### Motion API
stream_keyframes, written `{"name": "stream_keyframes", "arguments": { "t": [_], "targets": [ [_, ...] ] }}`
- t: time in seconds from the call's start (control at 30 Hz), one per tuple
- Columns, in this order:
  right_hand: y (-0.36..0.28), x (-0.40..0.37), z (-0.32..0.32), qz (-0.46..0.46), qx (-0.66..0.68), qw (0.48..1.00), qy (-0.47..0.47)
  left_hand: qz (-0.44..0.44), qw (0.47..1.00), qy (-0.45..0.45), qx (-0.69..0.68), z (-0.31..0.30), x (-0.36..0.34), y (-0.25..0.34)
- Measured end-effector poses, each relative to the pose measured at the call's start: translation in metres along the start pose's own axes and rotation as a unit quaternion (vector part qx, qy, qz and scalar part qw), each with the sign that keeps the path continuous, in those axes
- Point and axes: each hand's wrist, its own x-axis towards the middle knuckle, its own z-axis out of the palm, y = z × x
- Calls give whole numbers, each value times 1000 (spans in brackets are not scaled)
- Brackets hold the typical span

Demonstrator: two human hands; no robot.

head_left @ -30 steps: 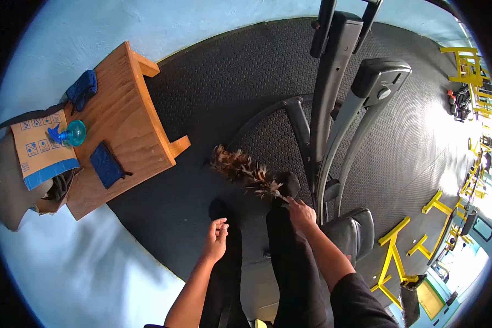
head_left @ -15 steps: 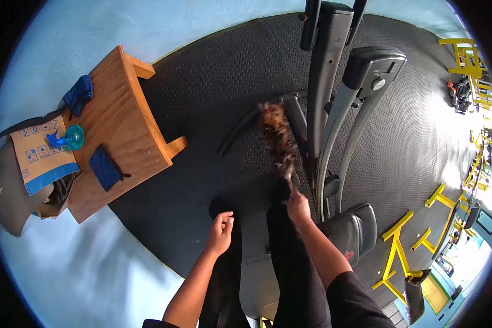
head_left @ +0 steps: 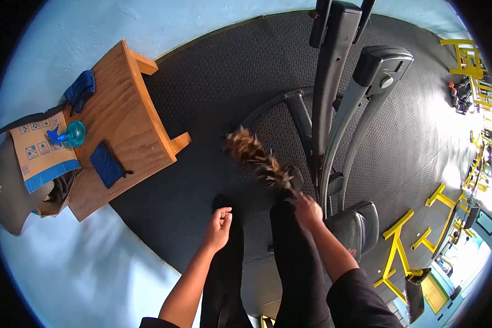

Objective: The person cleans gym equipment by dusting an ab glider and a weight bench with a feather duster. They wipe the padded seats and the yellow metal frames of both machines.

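Observation:
A brown feather duster [head_left: 274, 174] is gripped by its handle in my right hand [head_left: 309, 211]. Its feathers point up and to the left over the dark floor, slightly blurred. Close to that hand stands an exercise machine [head_left: 329, 82] with grey curved arms and a black padded seat [head_left: 356, 228]. My left hand [head_left: 218, 228] hangs above my left leg with loosely bent fingers, holding nothing.
A wooden box-like bench [head_left: 128, 126] on the left bears two dark blue cloths [head_left: 108, 165], a cardboard box [head_left: 38, 145] and a teal spray bottle [head_left: 74, 134]. Yellow frames [head_left: 396, 249] stand on the right. A pale blue wall [head_left: 202, 22] runs behind.
My right hand has swung the feather duster leftward and down, from nearly upright to a slant. The view has shifted a little; my left hand remains without anything in it.

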Motion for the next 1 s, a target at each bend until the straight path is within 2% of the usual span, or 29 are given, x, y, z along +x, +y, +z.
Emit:
{"name": "stream_keyframes", "arguments": {
  "t": [0.07, 0.13, 0.2, 0.27, 0.3, 0.33, 0.4, 0.43, 0.47, 0.53, 0.57, 0.67, 0.7, 0.77, 0.9, 0.97, 1.0],
  "targets": [
    [13, 16, -1, 89, 33, 995, 16, -16, 1000, -18, 2, -3, -2, -1],
    [11, 43, 2, 134, 79, 983, 95, -29, 999, -22, 14, -7, -5, 6],
    [8, 39, 5, 133, 105, 983, 75, -41, 998, -29, 25, -9, -3, 8],
    [9, 12, 10, 37, 58, 998, 11, -36, 999, -35, 8, -7, 1, -3],
    [8, 10, -2, 35, 55, 998, 6, -37, 999, -37, 7, -5, 1, 1],
    [11, 15, -1, 37, 55, 998, 6, -46, 998, -48, 21, -4, 3, 6],
    [15, 32, 10, 72, 115, 984, 116, -60, 996, -57, 36, -2, 4, 9],
    [15, 46, 19, 127, 114, 982, 83, -50, 996, -60, 37, 1, 5, 8],
    [14, 46, 28, 127, 114, 982, 82, -39, 997, -63, 39, 4, 7, 7],
    [-4, 48, 28, 54, 109, 992, 31, -29, 997, -68, 34, 11, 10, 1],
    [-8, 48, 21, 55, 112, 992, 34, -21, 997, -73, 27, 12, 12, -1],
    [-19, 44, -2, -113, -32, 990, -82, -24, 995, -84, 40, 13, 15, 6],
    [-14, 52, 2, -113, -31, 990, -82, -24, 995, -84, 40, 12, 16, 8],
    [-12, 78, 9, 74, 51, 994, 61, -6, 996, -75, 37, 9, 20, 11],
    [-28, 100, 6, 78, 90, 987, 109, -16, 996, -68, 55, 2, 25, 17],
    [-48, 84, -4, -38, -37, 998, -30, -28, 996, -64, 47, 3, 27, 15],
    [-51, 75, -6, -97, -101, 985, -102, -29, 996, -66, 43, 4, 27, 14]
  ]
}}
